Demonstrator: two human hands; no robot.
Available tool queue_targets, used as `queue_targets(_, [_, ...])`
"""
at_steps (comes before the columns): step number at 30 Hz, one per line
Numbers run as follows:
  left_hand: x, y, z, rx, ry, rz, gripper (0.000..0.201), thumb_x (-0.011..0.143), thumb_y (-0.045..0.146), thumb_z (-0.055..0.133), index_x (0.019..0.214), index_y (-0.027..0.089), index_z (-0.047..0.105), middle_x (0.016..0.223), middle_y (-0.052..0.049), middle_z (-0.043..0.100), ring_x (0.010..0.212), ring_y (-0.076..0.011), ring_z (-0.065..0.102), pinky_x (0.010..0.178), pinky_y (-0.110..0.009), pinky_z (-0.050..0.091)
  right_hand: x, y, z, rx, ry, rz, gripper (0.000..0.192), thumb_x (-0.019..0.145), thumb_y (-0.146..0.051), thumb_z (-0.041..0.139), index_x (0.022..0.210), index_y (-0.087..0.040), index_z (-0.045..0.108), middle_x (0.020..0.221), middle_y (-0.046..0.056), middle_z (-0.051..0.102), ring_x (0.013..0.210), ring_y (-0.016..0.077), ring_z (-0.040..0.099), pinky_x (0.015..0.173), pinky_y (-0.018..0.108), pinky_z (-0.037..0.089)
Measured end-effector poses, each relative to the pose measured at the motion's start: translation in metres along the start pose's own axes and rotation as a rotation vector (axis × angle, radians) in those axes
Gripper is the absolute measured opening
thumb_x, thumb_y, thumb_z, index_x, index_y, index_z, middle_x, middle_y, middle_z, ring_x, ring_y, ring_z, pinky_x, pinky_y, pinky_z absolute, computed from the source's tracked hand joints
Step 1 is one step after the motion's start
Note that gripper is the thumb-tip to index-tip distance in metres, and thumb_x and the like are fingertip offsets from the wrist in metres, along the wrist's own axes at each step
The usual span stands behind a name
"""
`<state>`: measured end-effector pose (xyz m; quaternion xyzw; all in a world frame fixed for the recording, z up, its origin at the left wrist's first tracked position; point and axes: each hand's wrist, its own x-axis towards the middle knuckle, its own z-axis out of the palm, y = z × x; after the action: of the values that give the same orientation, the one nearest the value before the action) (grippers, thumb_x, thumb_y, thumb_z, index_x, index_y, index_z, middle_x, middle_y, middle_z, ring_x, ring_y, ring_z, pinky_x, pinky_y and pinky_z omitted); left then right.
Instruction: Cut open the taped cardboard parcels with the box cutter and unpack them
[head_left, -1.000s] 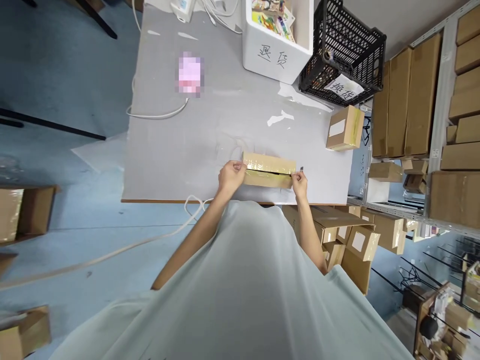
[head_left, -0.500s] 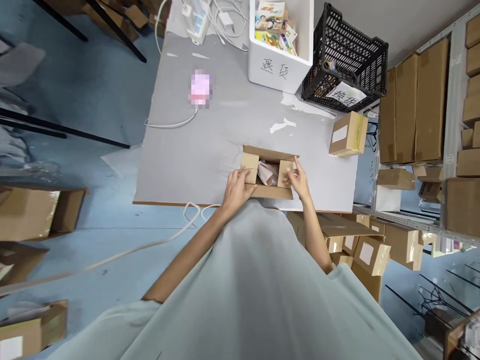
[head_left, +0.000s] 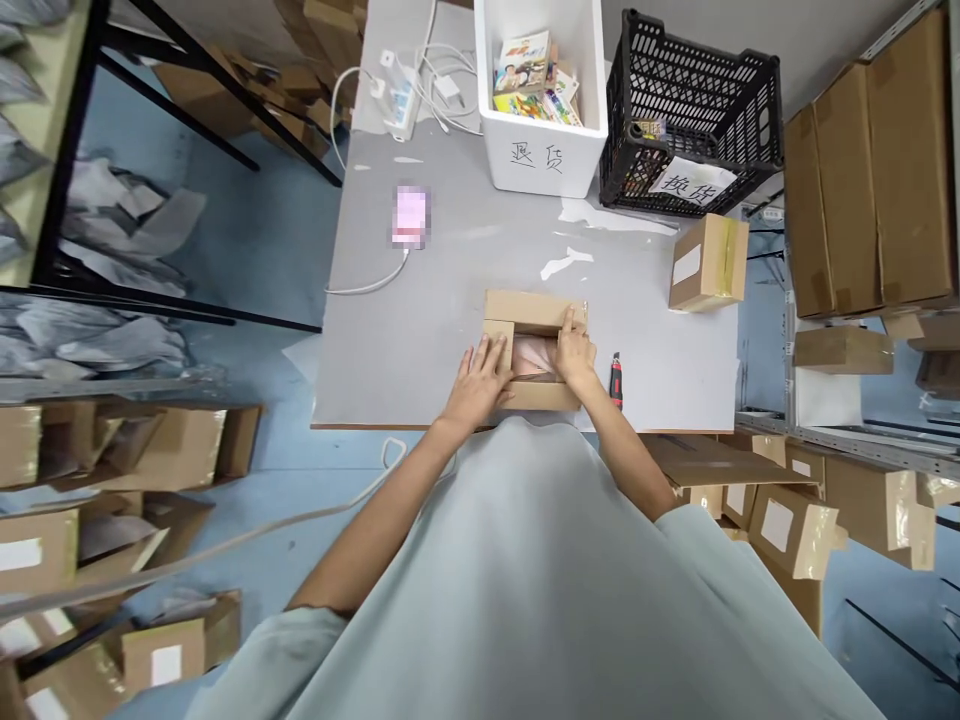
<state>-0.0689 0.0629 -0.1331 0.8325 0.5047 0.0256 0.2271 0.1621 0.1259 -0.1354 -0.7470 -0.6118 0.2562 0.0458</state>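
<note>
1. Head view: I see the open box [head_left: 541, 397] near the table [head_left: 420, 395] edge; one hard pull could drop it.
2. The left hand [head_left: 480, 372] rests on it, fingers spread. The right hand [head_left: 575, 352] touches it too; I can't tell if those fingers grip. Pushing hard could squash the pink thing [head_left: 534, 356] inside.
3. The right hand jerking back could knock the red cutter [head_left: 616, 382] down.

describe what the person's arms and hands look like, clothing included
The left hand and right hand are bare, with no gloves or watch visible. Short, plain, pale grey-green sleeves leave the forearms uncovered and match the loose cloth top.
</note>
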Motion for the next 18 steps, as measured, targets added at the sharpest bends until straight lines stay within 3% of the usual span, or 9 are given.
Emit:
queue_targets(3, [-0.01, -0.006, -0.011, 0.007, 0.051, -0.011, 0.033, 0.096, 0.025, 0.088, 0.129, 0.023, 0.082, 0.196, -0.014, 0.024, 0.183, -0.045, 0.015, 0.146, -0.071, 0.022, -0.01, 0.013, -0.008, 0.046, 0.027, -0.054, 0.091, 0.105, -0.026, 0.065, 0.187, -0.014, 0.027, 0.158, 0.033, 0.062, 0.128, 0.045, 0.074, 0.106, 0.059, 0.063])
queue_targets(7, [-0.031, -0.024, -0.017, -0.01, 0.186, -0.217, 0.057, 0.092, 0.043, 0.095, 0.139, 0.02, 0.073, 0.195, -0.023, 0.018, 0.182, -0.0512, 0.009, 0.143, -0.077, 0.021, -0.027, 0.06, -0.025, 0.216, 0.094, -0.121, 0.076, 0.107, -0.029, 0.056, 0.182, -0.024, 0.044, 0.144, 0.021, 0.07, 0.115, 0.0368, 0.076, 0.106, 0.055, 0.063])
queue_targets(10, [-0.033, -0.031, -0.013, -0.037, 0.211, -0.301, 0.077, 0.085, 0.061, 0.099, 0.141, 0.018, 0.07, 0.195, -0.028, 0.013, 0.181, -0.0568, 0.007, 0.142, -0.082, 0.013, -0.039, 0.099, -0.025, 0.353, 0.194, -0.078, 0.068, 0.108, -0.031, 0.052, 0.175, -0.022, 0.054, 0.137, 0.019, 0.073, 0.111, 0.0331, 0.075, 0.111, 0.054, 0.061])
queue_targets(12, [-0.027, -0.026, -0.009, -0.044, 0.172, -0.295, 0.076, 0.085, 0.064, 0.097, 0.138, 0.016, 0.071, 0.193, -0.03, 0.016, 0.18, -0.0589, 0.01, 0.14, -0.082, 0.014, -0.044, 0.112, -0.017, 0.407, 0.239, -0.003, 0.068, 0.108, -0.037, 0.057, 0.173, -0.019, 0.056, 0.139, 0.02, 0.073, 0.117, 0.0344, 0.074, 0.115, 0.056, 0.059])
queue_targets(16, [-0.009, 0.002, -0.004, -0.022, 0.162, -0.308, 0.061, 0.102, 0.057, 0.081, 0.145, 0.015, 0.071, 0.19, -0.029, 0.03, 0.179, -0.0538, 0.022, 0.138, -0.075, 0.024, -0.051, 0.106, 0.003, 0.398, 0.303, 0.081, 0.073, 0.108, -0.043, 0.06, 0.177, -0.019, 0.049, 0.149, 0.022, 0.068, 0.138, 0.0387, 0.067, 0.122, 0.059, 0.055])
queue_targets(18, [0.003, 0.016, -0.001, 0.006, 0.161, -0.302, 0.051, 0.11, 0.046, 0.068, 0.149, 0.013, 0.072, 0.183, -0.029, 0.045, 0.175, -0.0502, 0.032, 0.137, -0.07, 0.029, -0.055, 0.094, 0.01, 0.356, 0.312, 0.078, 0.075, 0.109, -0.039, 0.057, 0.18, -0.018, 0.043, 0.153, 0.024, 0.065, 0.143, 0.0396, 0.065, 0.121, 0.058, 0.055])
